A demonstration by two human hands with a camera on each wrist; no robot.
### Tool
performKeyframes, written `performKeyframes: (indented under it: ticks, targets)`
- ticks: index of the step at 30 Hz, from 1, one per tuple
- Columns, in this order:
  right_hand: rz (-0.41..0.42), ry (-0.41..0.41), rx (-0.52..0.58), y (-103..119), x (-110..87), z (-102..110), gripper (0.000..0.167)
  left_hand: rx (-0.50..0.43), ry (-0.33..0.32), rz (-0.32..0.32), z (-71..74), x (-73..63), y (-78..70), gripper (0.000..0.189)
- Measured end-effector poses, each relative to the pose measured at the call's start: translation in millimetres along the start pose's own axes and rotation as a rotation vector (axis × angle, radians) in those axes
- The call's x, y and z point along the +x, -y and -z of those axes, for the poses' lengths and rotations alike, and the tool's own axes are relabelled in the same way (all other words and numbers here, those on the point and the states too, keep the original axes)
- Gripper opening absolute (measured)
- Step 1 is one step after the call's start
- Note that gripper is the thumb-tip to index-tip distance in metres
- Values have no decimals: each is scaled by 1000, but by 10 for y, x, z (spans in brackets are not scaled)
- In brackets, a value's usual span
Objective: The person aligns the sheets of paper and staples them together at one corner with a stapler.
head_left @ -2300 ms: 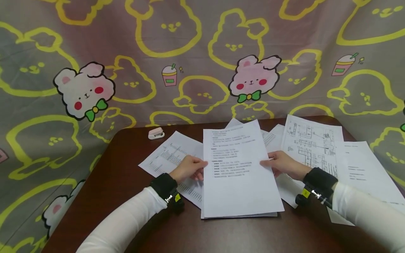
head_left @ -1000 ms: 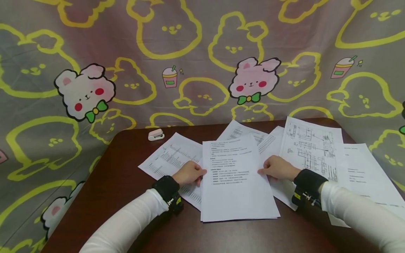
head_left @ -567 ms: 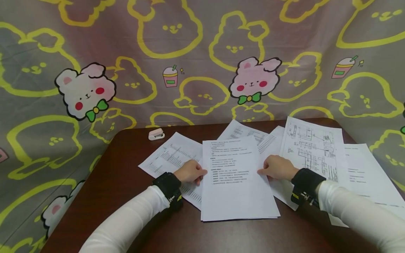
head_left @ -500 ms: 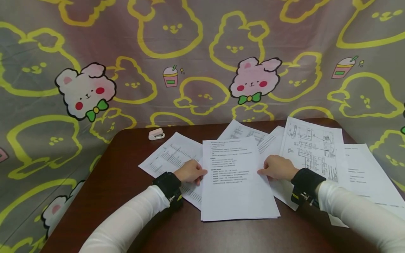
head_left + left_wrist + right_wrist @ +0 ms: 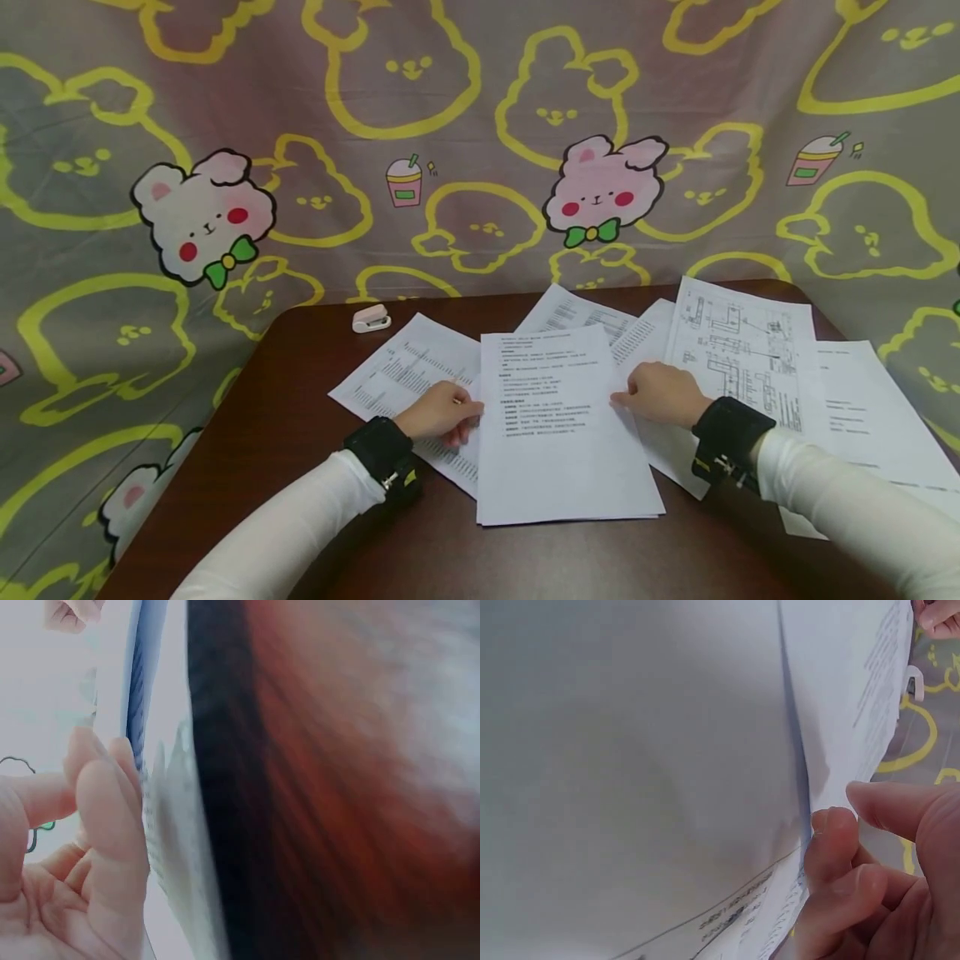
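A patterned curtain (image 5: 450, 158) spreads beyond both hands, the left hand (image 5: 438, 412) and the right hand (image 5: 663, 396). The dark brown desk (image 5: 570, 558) runs under both and out toward the person. A stack of printed paper (image 5: 562, 475) is between the two hands, its bottom edges slightly uneven. Left of it, a printed sheet (image 5: 397, 367) lies slanted beneath the left hand; another sheet (image 5: 577, 312) shows behind the stack, ahead of both hands. Beyond and right of the right hand is a technical drawing (image 5: 697, 342), and farther right a mostly blank page (image 5: 877, 433).

The left hand is loosely bent, thumb close to the index finger, holding nothing, its tips right at the stack's left edge; whether they touch it I cannot tell. The right hand has bent fingers at the right edge, the tips touching the paper; whether they pinch it is unclear. Black straps (image 5: 727, 433) circle both wrists. A small pink-and-white stapler (image 5: 371, 318) sits beyond the left hand, toward its left.
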State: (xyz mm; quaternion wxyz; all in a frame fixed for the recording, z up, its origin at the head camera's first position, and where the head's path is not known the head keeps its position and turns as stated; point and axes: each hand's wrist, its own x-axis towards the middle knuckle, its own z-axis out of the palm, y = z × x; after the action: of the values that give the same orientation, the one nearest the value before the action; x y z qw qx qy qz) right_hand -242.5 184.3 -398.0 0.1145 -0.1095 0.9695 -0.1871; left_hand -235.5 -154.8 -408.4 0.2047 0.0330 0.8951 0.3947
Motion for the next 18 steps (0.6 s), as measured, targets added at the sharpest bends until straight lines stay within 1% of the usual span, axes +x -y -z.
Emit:
performKeyframes:
  ticks: [7, 12, 15, 18]
  targets:
    - [36, -26, 13, 27, 57, 17, 28, -136, -51, -74, 120, -87, 171, 26]
    - [53, -52, 31, 69, 103, 24, 27, -198, -103, -113, 208, -167, 227, 26]
    - [72, -76, 31, 109, 130, 25, 27, -235, -127, -136, 258, -243, 267, 26]
    - [94, -113, 18, 163, 157, 22, 26, -240, -144, -161, 323, -323, 318, 26]
